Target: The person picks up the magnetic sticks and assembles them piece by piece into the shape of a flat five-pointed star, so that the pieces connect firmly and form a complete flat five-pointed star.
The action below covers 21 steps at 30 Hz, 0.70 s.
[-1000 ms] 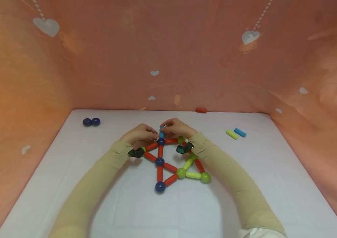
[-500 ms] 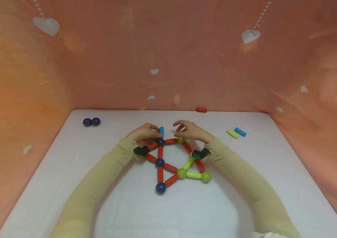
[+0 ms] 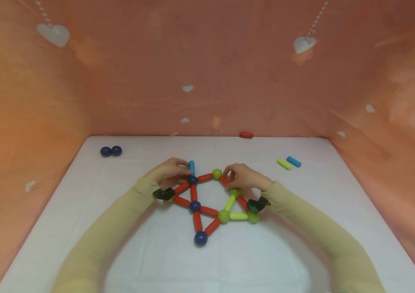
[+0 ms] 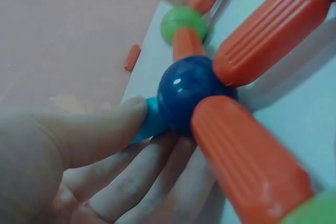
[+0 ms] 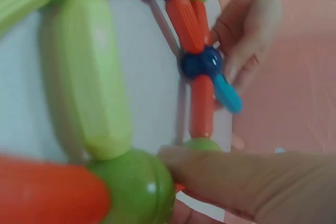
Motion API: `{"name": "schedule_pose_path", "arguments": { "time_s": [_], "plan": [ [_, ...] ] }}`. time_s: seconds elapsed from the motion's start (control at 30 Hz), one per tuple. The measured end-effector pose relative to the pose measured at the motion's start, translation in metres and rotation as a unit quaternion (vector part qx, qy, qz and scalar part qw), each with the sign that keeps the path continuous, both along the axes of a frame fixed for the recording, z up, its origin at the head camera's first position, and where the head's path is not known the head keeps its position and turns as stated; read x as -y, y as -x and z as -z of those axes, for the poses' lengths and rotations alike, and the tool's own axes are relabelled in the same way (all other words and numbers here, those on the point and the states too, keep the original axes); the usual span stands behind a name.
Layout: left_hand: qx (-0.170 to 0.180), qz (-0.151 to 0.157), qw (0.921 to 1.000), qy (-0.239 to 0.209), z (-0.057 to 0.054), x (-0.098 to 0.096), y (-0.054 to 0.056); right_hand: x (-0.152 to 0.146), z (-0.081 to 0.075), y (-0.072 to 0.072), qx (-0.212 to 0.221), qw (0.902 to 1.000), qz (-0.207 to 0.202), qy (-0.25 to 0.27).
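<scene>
A flat building-toy frame of balls and rods lies on the white table. At its far corner, my left hand (image 3: 170, 171) pinches a light blue rod (image 3: 192, 167) close to the dark blue ball (image 3: 192, 180); the thumb lies over the rod in the left wrist view, fingers beneath. My right hand (image 3: 246, 177) grips a red rod (image 3: 224, 180) on the frame's right side, between the far green ball (image 3: 217, 174) and another green ball (image 3: 235, 193). Its fingers partly cover that rod. A dark blue ball (image 3: 200, 239) forms the near corner.
Two dark blue balls (image 3: 111, 151) sit together at the back left. A yellow-green rod (image 3: 284, 164) and a light blue rod (image 3: 294, 161) lie to the right. One red rod (image 3: 246, 135) lies at the back edge, by the pink heart-patterned cloth (image 3: 207, 73).
My right hand has left the light blue rod and moved right and nearer, onto the red rod. My left hand now pinches the light blue rod. The frame has turned slightly.
</scene>
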<state>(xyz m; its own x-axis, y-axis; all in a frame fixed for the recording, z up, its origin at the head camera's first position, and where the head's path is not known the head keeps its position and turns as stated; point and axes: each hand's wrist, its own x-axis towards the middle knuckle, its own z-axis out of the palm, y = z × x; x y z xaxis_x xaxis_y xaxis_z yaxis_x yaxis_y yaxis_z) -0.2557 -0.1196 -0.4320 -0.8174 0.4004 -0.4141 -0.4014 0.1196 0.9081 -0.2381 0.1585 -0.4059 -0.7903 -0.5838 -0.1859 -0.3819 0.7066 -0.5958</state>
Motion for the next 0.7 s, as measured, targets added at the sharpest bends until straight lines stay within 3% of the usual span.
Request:
{"name": "schedule_pose_path", "arguments": {
  "time_s": [0.2,0.43,0.7],
  "plan": [
    [-0.005,-0.038,0.9989,-0.027,0.005,0.006,-0.015,0.007,-0.005,0.022,-0.012,0.9999,0.0,-0.003],
    [-0.014,-0.072,0.9969,-0.028,0.009,0.003,-0.034,0.013,-0.004,0.049,-0.036,0.9993,-0.009,0.012],
    [-0.018,-0.114,0.9918,-0.054,0.012,0.011,-0.04,0.03,0.008,0.057,-0.069,0.996,-0.02,0.053]
  ]
}}
